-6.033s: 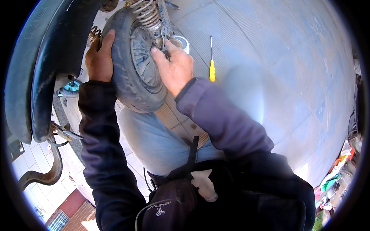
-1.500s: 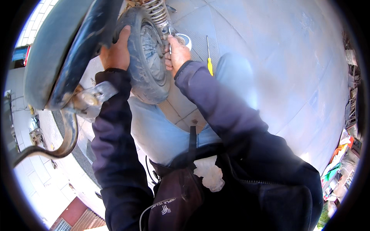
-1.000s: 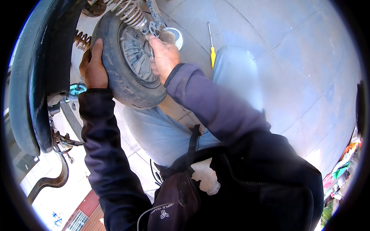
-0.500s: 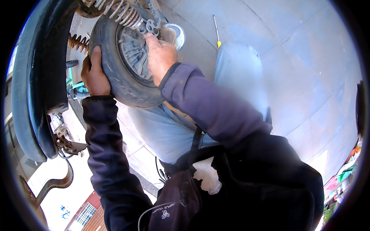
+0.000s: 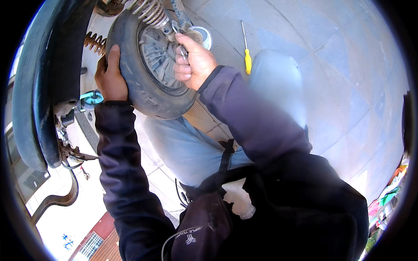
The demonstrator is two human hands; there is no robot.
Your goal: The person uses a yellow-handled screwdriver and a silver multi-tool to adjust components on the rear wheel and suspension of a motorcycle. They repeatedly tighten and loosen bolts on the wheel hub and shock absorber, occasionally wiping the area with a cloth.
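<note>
My left hand grips the left side of a black scooter tyre, thumb along the tread and the fingers partly hidden behind it. Inside the tyre sits a dirty grey hub with ribs. My right hand is closed around a small silver wrench, most of it covered by the fingers. Its far end reaches the wheel's centre, by the lower end of a coil-spring shock absorber. Whether it sits on a nut there, I cannot tell. A round metal part is just beyond the fist.
A yellow-handled screwdriver lies on the tiled pavement, beside my jeans-covered knee. The long dark seat stands along the left. Another rusty spring is behind the tyre. Coloured items lie at the far right.
My right fist has shifted right and swung away from the hub, so the wrench's near end shows below the fingers. The left hand keeps its hold. The screwdriver handle has come into fuller view.
</note>
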